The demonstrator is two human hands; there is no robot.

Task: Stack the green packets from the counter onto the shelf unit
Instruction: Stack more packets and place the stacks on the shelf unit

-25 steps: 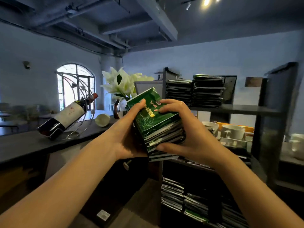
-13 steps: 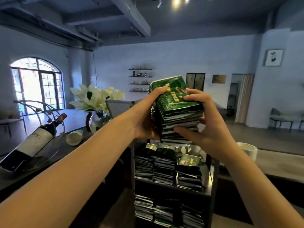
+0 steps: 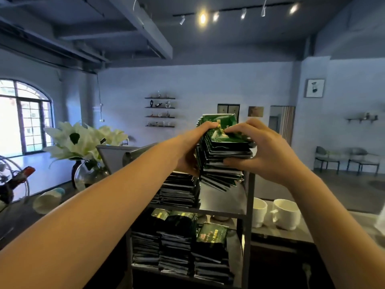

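A thick stack of green packets (image 3: 223,155) is clamped between both hands above the top tier of the metal shelf unit (image 3: 249,207). My left hand (image 3: 188,147) grips its left side with the thumb on top. My right hand (image 3: 264,149) grips its right side, thumb underneath. The lower packets fan out and hang over the bare right half of the top tier. Another pile of packets (image 3: 179,190) sits on the left of that tier. Three piles (image 3: 179,243) fill the tier below.
A glass vase of white lilies (image 3: 83,147) and a tipped white cup (image 3: 49,200) stand on the dark counter at left, beside a wine bottle in a wire holder (image 3: 14,180). Two white mugs (image 3: 285,213) sit right of the shelf unit.
The view has come closer to the shelf unit and both hands have carried the stack down toward its top tier. The grip on the stack is the same.
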